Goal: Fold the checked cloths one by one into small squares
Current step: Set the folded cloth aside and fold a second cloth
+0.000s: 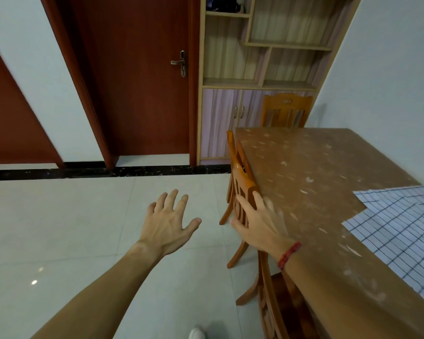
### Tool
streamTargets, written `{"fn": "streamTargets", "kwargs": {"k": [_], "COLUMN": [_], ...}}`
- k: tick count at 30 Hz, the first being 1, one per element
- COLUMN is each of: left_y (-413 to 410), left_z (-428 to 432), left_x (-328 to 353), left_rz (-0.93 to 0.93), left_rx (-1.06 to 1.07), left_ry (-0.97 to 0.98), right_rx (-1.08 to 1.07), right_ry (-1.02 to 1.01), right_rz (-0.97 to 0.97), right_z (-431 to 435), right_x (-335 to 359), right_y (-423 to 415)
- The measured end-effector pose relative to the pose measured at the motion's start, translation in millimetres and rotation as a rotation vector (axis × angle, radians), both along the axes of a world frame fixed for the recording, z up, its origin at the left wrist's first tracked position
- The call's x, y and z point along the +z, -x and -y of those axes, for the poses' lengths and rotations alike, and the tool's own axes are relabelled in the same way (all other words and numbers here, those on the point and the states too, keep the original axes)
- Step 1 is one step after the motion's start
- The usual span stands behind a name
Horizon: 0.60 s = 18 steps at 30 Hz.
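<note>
White cloths with a dark blue check [401,223] lie spread and overlapping on the brown table [311,172] at the right edge of the view, partly cut off by the frame. My left hand [168,223] hovers over the floor with fingers spread and holds nothing. My right hand [257,223], with a red band at the wrist, rests on the top rail of a wooden chair [240,192] tucked against the table's left side. Its fingers lie across the rail; both hands are well left of the cloths.
A second wooden chair [272,302] stands at the table's near left side and a third chair [285,111] at its far end. Behind are a red-brown door [137,81], a shelf cabinet [262,69] and pale floor tiles [83,228].
</note>
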<state>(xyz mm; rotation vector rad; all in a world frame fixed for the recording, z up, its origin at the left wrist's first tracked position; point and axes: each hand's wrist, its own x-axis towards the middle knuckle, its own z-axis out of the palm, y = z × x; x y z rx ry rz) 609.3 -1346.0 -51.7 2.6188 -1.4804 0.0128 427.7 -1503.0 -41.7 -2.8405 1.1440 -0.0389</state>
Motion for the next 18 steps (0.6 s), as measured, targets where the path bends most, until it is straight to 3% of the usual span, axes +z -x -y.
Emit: {"fn": "streamTargets", "kwargs": {"k": [10, 18], "left_y": [-88.0, -118.7], "left_z": [146.2, 262.2], "left_x": [0.1, 6.1], "left_rz": [-0.019, -0.025], "left_rx": [-0.071, -0.234], "left_ry": [-0.112, -0.103], "right_rx": [-0.11, -0.322], "right_ry": [-0.1, -0.145], "right_rz": [0.039, -0.003], "right_z": [131.4, 209.4], "right_x": [-14.6, -5.2], "right_y": [-77.9, -82.6]}}
